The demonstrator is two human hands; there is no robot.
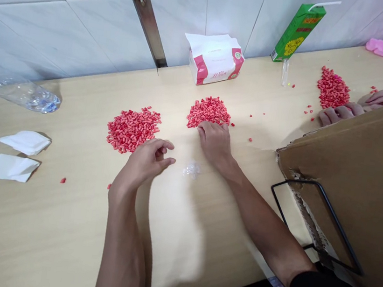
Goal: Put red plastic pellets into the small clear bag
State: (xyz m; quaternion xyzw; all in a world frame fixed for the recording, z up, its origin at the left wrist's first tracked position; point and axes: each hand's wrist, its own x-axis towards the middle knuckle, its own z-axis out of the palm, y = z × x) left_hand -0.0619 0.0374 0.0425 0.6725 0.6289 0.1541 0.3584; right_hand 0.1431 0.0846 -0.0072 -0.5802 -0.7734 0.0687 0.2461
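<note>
Two heaps of small red plastic pieces lie on a pale wood-grain table (40, 218). My right hand (214, 142) rests flat with its fingertips at the near edge of the right heap (209, 112). My left hand (148, 161) hovers just beside the left heap (132, 128), fingers curled and apart, with nothing visible in them. A small clear plastic scrap (191, 169) lies between my hands. Loose red pieces are scattered about the tabletop.
A co-worker's hands (336, 114) touch a third red heap (333, 88) at far right. Behind stand a tissue packet (213, 59) and green juice carton (296, 32). A water bottle (18, 92) lies left. Cardboard (345, 182) and a black wire frame (318, 226) intrude right.
</note>
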